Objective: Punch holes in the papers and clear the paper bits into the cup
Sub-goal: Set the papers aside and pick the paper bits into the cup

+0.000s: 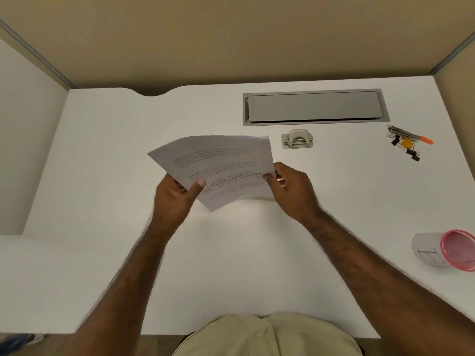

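Printed white papers (pixel 218 165) are held up above the middle of the white desk (pixel 231 253), fanned slightly apart. My left hand (pixel 174 196) grips their lower left edge, thumb on top. My right hand (pixel 293 188) pinches the right edge of the sheets. A small grey metal hole punch (pixel 297 139) sits on the desk just beyond and right of the papers, untouched. A cup (pixel 447 250) with a pink rim lies on its side near the desk's right edge.
A grey cable hatch (pixel 314 107) is set into the desk at the back right. A pile of binder clips, a stapler-like tool and an orange pen (pixel 407 141) lies far right. Beige partition walls enclose the desk.
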